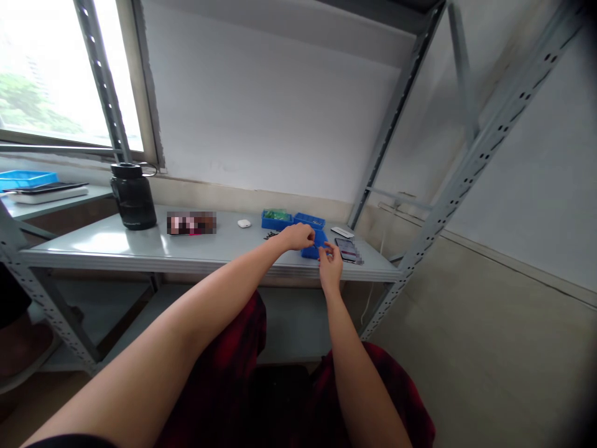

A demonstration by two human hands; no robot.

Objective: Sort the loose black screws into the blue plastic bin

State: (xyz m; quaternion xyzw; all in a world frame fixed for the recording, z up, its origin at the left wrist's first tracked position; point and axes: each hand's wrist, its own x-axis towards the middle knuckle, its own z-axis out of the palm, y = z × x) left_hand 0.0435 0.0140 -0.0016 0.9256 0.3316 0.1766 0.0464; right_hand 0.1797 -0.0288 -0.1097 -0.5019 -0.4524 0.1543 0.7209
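My left hand [300, 236] is closed over a small blue tray [319, 238] near the shelf's front edge, its fingertips pinched together. Just right of it, my right hand [330, 260] is raised with thumb and forefinger close together and the fingers curled. Whatever is between the fingertips is too small to make out. Behind the hands stand a blue tray with green pieces [276, 218] and a second blue tray [309, 220] with small contents. Some small dark pieces [271, 235] lie on the shelf left of my left wrist.
A phone [347, 250] and a white flat object [342, 232] lie to the right. Leftward are a white earbud case [244, 223], a blurred-out item [191, 223] and a large dark bottle [133, 196]. Metal shelf posts [405, 274] frame the shelf. Another person's foot [28, 354] shows lower left.
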